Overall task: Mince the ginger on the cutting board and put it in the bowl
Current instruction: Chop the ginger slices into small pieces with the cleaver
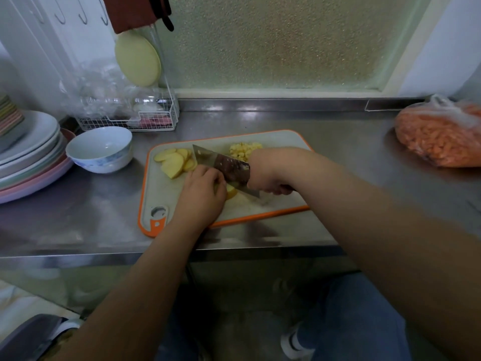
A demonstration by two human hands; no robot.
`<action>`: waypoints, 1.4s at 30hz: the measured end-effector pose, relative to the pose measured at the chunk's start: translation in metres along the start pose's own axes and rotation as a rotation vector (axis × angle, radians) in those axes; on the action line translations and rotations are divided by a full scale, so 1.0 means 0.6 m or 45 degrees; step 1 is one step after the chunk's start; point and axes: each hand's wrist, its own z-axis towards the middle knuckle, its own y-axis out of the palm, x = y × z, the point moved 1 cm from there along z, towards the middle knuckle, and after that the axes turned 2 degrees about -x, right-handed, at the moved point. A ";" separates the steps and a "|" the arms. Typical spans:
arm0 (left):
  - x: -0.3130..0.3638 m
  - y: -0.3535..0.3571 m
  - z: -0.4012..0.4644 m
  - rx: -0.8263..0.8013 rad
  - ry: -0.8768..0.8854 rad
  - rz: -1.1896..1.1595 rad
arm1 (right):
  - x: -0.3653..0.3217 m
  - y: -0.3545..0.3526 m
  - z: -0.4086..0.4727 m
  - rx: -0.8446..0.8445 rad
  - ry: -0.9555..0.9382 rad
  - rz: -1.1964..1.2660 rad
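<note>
On a steel counter [338, 152], a grey cutting board [283, 139] with an orange rim, lying at a slight angle. Near the middle of the board, a cleaver [221, 162], blade edge down on a piece of ginger [231, 192], tip pointing away and to the left. Right hand [263, 175] wrapped round the cleaver's handle, fingers curled beneath it, wrist bent over the top. Left hand [201, 190] just left of the blade, fingers curled down and pressing on the ginger piece, knuckles close against the flat of the blade. At the board's far left corner, a fan of ginger slices [174, 161], overlapping, uncut. At the far edge behind the right wrist, a small heap of minced ginger [243, 150], partly hidden by the arm. Just left of the board, a white bowl [100, 149] with blue pattern, upright, nothing visible inside, touching a stack of plates [28, 157]. Behind the bowl, a white wire rack [130, 121]. Far right on the counter, well apart from the board, a plastic bag of orange food [440, 136].
</note>
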 end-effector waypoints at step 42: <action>0.008 -0.016 -0.011 -0.009 -0.061 -0.029 | -0.001 0.018 -0.014 0.075 0.015 -0.016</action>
